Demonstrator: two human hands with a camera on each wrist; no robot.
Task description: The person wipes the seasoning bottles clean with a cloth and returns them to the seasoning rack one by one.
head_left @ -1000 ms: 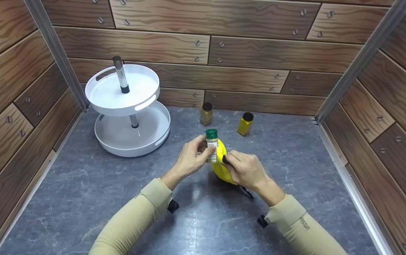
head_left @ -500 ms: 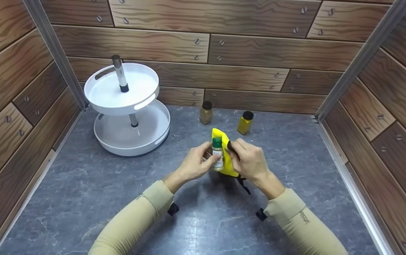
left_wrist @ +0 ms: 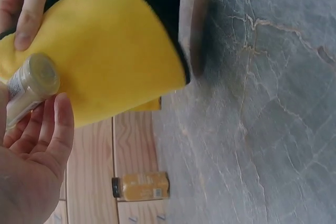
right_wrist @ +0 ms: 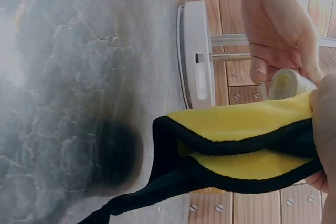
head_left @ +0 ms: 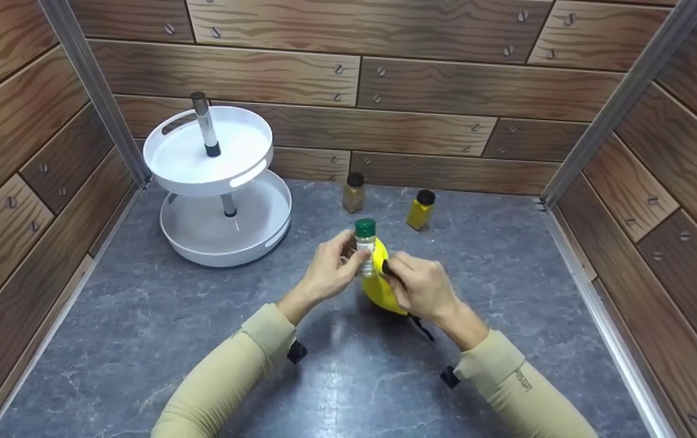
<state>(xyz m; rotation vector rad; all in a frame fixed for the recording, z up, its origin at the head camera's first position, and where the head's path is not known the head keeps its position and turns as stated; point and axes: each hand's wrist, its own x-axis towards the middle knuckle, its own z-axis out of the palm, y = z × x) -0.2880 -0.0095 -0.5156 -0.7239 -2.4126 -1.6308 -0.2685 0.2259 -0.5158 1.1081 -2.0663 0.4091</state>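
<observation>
My left hand (head_left: pixel 328 267) holds a small clear spice jar (head_left: pixel 366 252) upright between thumb and fingers, its green cap on top. Pale contents show through the jar's base in the left wrist view. A yellow cloth (left_wrist: pixel 113 40) with black edging is pinched in my right hand (head_left: pixel 424 286), bunched near the top and hanging down. The cloth lies against the jar's side. In the right wrist view the folded cloth (right_wrist: pixel 247 124) covers part of the jar (right_wrist: pixel 289 83), and a black strap trails from its lower corner.
A white two-tier round tray stand (head_left: pixel 227 258) is at the back left. Two black-capped spice jars stand near the back wall, a brownish one (head_left: pixel 353 194) and a yellow one (head_left: pixel 421 212). Wood-patterned walls (head_left: pixel 421 91) enclose the grey marbled tabletop (head_left: pixel 202 328).
The jar dipped lower and right against the cloth half a second ago, then came back up and left. The right hand rose, then returned downward, the cloth sliding along the jar.
</observation>
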